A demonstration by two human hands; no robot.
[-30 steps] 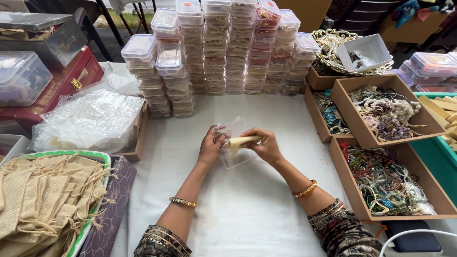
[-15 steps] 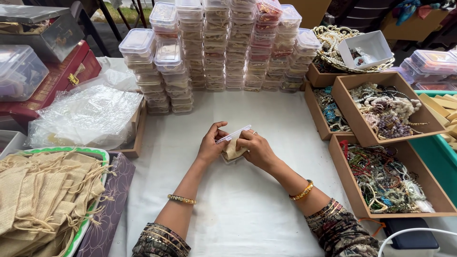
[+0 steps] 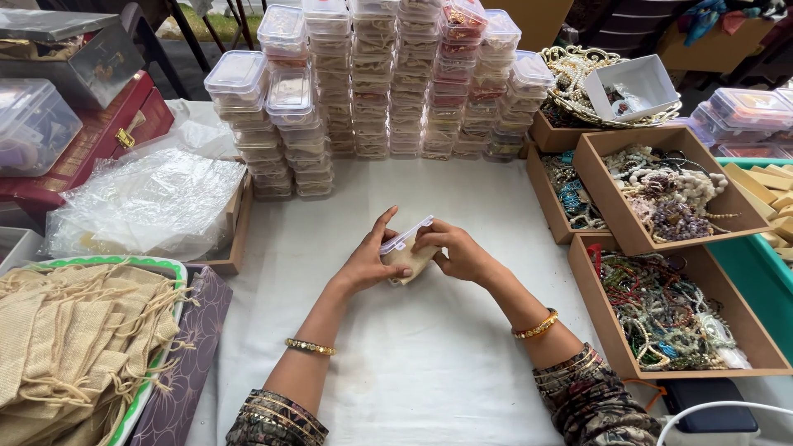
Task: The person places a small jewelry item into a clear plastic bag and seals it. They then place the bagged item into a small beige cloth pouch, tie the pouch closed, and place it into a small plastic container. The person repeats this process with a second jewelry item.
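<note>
White cloth [image 3: 413, 363] covers a crowded packing table, and at its centre two bare hands meet over one small job. Fingers of the left hand [image 3: 369, 263] are curled round the near side of a small clear plastic box [image 3: 405, 248], thumb and forefinger spread above it; fingers of the right hand [image 3: 460, 252] are pinched together on the box's far-right edge, where the lid sits tilted and partly raised. A tan pouch or folded card [image 3: 406, 263] shows through the clear wall, though which it is cannot be told. The box is held just above the cloth, well apart from everything else.

Outward from the grip, gold bangles ring both wrists. Far across the table rise stacked clear boxes [image 3: 388, 83]; at right, cardboard trays of beaded jewellery [image 3: 661, 306] lie near the right forearm; at left sit a crumpled plastic bag [image 3: 140, 206] and a basket of jute drawstring pouches [image 3: 66, 347].

Risk here looks modest but real: with the lid askew, a hard press could pinch the tan contents in the seam or leave one corner unlatched, and the smooth box could slip from the fingertips. A wide swing of the right elbow could also catch the near tray's rim.
</note>
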